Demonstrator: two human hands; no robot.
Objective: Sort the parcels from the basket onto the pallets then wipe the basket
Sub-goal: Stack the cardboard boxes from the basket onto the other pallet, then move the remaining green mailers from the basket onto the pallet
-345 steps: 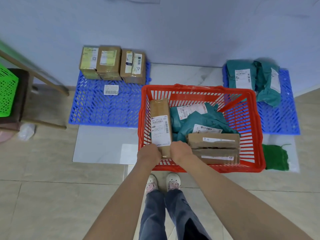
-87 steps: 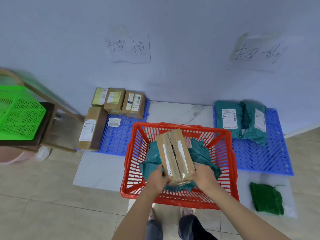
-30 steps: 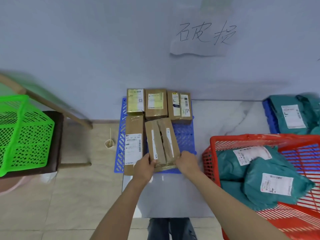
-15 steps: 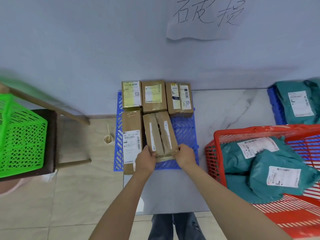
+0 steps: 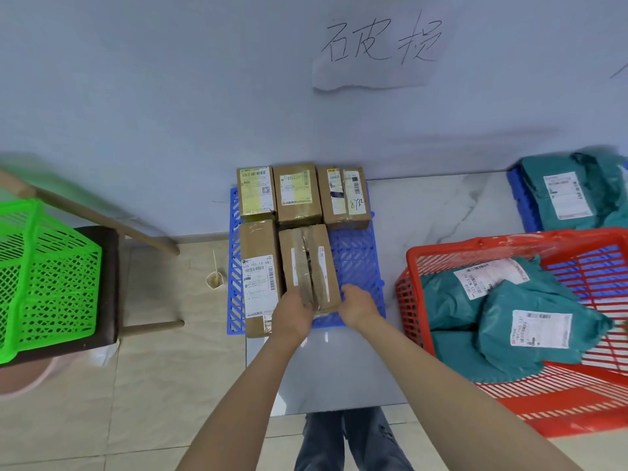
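On the wall sheet (image 5: 375, 51), handwritten: 破损. On the label of the long box (image 5: 259, 266) at the pallet's left: "605 101-16 6A1", above a barcode; smaller print below too fine to read. On the right rear box (image 5: 345, 197), handwritten: "8732", perhaps, the digits being tilted and small. On the other box labels and on the green bags (image 5: 530, 321) in the red basket (image 5: 577, 413): barcodes and print, none legible.
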